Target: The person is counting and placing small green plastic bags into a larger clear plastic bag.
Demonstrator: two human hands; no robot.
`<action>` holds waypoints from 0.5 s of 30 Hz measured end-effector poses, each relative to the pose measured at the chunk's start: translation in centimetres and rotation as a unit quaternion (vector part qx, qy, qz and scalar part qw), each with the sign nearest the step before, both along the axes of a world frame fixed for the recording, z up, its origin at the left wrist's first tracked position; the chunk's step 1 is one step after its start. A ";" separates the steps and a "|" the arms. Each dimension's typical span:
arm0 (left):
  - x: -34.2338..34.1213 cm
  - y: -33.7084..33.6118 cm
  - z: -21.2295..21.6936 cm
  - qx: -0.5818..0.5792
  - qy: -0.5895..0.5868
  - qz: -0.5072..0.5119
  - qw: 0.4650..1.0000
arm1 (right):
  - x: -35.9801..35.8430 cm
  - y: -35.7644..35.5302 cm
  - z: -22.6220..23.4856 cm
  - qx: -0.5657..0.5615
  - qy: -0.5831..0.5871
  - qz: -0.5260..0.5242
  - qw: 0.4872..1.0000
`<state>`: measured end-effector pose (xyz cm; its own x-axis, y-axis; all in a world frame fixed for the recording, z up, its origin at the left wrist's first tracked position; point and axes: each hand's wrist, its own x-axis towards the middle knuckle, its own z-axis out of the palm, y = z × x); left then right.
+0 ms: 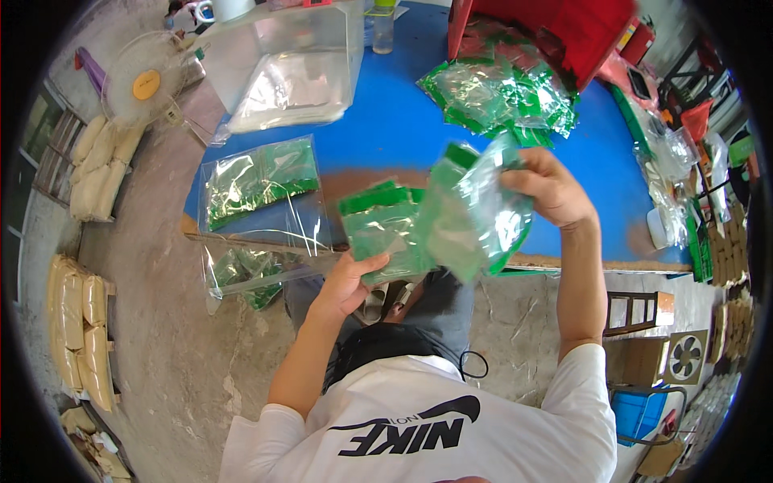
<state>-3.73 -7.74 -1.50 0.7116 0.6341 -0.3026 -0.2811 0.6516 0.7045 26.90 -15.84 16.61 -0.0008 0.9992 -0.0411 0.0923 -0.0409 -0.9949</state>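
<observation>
My left hand (350,283) is closed on a small stack of clear plastic packets with green edges (380,221), thumb on top, held over the front edge of the table. My right hand (549,187) pinches more of these clear and green packets (475,213), which hang down beside the stack and partly overlap it. Left of my hands, a large clear plastic bag (262,181) lies on the table with green-edged packets inside. At the back right, a heap of the same packets (503,97) spills from a tipped red bin (555,32).
The blue table (386,105) carries a translucent box (290,64) with clear bags at the back left. A small bottle (382,32) stands beside it. A fan (145,84) and stacked tan sacks (84,330) are on the left. A wooden stool (640,312) stands below right.
</observation>
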 end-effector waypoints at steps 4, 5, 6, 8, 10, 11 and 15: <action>0.4 0.3 -0.5 -0.129 -0.102 -0.069 0.984 | -2.4 3.5 -3.3 -0.066 -0.214 0.087 0.971; 0.5 0.4 -0.4 -0.165 -0.145 -0.102 0.970 | -2.7 4.2 -4.2 -0.088 -0.300 0.093 0.945; 0.5 0.3 -0.5 -0.164 -0.146 -0.100 0.971 | -3.0 4.8 -5.3 -0.087 -0.300 0.094 0.945; 0.7 0.2 -0.8 -0.157 -0.098 -0.081 0.979 | -3.3 5.6 -6.8 -0.067 -0.426 0.121 0.894; 0.8 -0.1 -0.4 -0.074 -0.040 -0.099 0.992 | -4.3 5.9 -6.2 -0.049 -0.440 0.094 0.892; 0.8 -0.3 0.0 0.009 0.018 -0.116 0.993 | -4.6 6.0 -6.1 -0.032 -0.454 0.067 0.888; 1.0 -0.3 0.6 -0.035 0.038 -0.096 0.994 | -3.5 6.4 -5.7 0.149 -0.512 -0.014 0.846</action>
<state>-2.69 -8.00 -0.89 0.7909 0.4642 -0.3988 -0.0949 0.7368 0.6694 23.40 -9.47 10.88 -0.0936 0.9645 0.2469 0.9152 0.1811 -0.3601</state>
